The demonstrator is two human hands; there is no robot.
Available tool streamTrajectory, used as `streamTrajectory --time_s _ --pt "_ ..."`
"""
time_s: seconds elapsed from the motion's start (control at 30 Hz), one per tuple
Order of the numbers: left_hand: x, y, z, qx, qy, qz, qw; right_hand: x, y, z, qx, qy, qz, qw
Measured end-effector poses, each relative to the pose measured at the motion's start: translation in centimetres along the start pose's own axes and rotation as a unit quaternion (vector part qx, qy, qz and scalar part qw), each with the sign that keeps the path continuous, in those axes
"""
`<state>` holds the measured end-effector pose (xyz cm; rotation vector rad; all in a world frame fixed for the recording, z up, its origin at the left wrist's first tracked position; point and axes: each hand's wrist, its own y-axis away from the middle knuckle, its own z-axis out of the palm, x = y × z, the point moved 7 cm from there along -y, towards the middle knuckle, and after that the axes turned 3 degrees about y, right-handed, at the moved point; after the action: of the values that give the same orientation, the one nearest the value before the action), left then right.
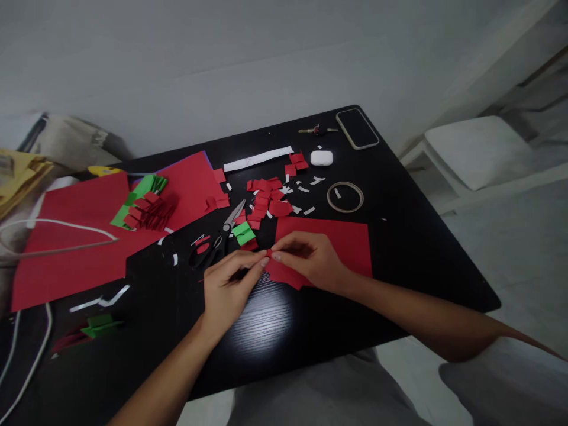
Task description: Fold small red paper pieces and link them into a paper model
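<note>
Between both hands is a small red paper piece (268, 253), pinched at its two sides. My left hand (231, 281) has thumb and forefinger pressed together on its left side. From the right, my right hand (313, 260) grips the same piece, fingertips nearly touching those of the left. Under my right hand lies a large red sheet (350, 248) with an uneven front-left edge. A folded green piece (244, 233) rests just beyond my left hand. Black-handled scissors (217, 242) lie to its left, and red cut pieces (264, 198) are heaped behind the hands.
Large red sheets (80, 236) cover the table's left side, with folded green and red paper (148, 204) on top. A tape ring (345, 197), white case (322, 158), keys (318, 129) and phone (357, 128) are at the back right. White cables (39, 355) run at the left.
</note>
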<state>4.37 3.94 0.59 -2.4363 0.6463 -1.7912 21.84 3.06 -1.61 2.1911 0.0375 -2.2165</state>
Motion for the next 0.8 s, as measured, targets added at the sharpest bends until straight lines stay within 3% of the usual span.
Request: streamTrajectory --time_s 0.8 --pt "0.75 -0.17 0.16 -0.022 0.019 0.006 1.000 -0.02 -0.11 -0.29 0.005 0.001 0.001 1.000"
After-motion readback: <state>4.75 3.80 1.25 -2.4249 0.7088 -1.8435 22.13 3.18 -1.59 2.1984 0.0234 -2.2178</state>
